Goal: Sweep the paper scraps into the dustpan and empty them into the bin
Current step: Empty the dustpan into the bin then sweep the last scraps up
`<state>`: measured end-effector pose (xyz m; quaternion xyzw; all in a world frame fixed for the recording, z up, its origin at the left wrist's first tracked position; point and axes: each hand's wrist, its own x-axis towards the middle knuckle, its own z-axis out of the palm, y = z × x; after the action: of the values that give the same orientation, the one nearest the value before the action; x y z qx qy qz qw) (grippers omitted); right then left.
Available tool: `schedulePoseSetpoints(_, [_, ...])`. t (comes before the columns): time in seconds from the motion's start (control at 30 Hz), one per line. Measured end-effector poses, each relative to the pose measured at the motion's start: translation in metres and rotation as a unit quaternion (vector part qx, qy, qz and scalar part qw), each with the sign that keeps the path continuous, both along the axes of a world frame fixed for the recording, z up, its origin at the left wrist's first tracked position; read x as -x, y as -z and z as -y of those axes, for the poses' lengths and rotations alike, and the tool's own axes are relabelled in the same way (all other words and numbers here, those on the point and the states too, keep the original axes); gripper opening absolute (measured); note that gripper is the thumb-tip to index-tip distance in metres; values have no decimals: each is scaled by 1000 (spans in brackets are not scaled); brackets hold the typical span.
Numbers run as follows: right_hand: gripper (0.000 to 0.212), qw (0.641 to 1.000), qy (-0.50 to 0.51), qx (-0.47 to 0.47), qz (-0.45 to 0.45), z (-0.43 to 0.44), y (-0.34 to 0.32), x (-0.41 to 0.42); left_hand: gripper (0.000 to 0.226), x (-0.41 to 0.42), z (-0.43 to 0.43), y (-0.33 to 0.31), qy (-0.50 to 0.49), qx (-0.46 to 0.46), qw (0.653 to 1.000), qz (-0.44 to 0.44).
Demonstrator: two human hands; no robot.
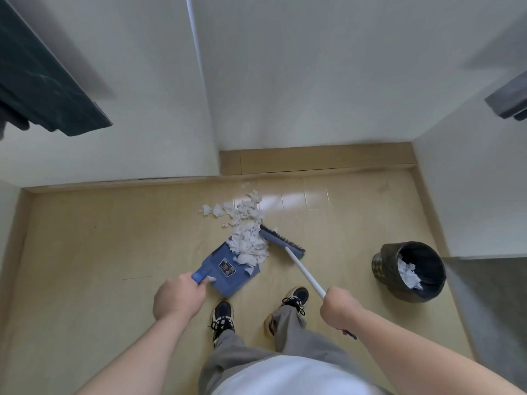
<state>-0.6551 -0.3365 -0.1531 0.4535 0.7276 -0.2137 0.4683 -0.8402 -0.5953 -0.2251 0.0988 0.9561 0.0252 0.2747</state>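
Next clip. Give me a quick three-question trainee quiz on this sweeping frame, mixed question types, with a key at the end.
1. Fill in: the right hand grips the broom by its white ____.
2. True or false: the bin already holds paper scraps.
3. The left hand grips: A. the dustpan by its handle; B. the broom; C. the bin.

Key: 1. handle. 2. True. 3. A.
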Motion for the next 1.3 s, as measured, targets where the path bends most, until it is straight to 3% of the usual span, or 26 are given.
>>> schedulePoseSetpoints(0.23, [22,998,-43,37,-8,22,-24,-1,50,-10,12,5,33,10,999,-17])
schedulePoseSetpoints(0.37, [14,998,-36,48,3,32,-35,1,48,-10,21,8,12,-3,1000,-7])
schedulePoseSetpoints(0.6, [29,997,-31,53,36,29,-78,13,53,-14,44,0,-13,-42,999,-4])
schedulePoseSetpoints(0.7, [20,998,-18,55,37,28,-97,16,53,-15,55,-7,4,-45,999,-9])
schedulePoseSetpoints(1.0, [7,979,196,37,-50,49,-112,-15,49,9,66,-40,26,-83,996,-28])
schedulePoseSetpoints(1.07, [16,971,225,33,-69,57,-106,-23,50,14,64,-47,24,-96,995,-32])
schedulePoseSetpoints(1.3, [12,908,385,2,-167,67,-97,-47,51,14,46,-78,34,-140,988,-62])
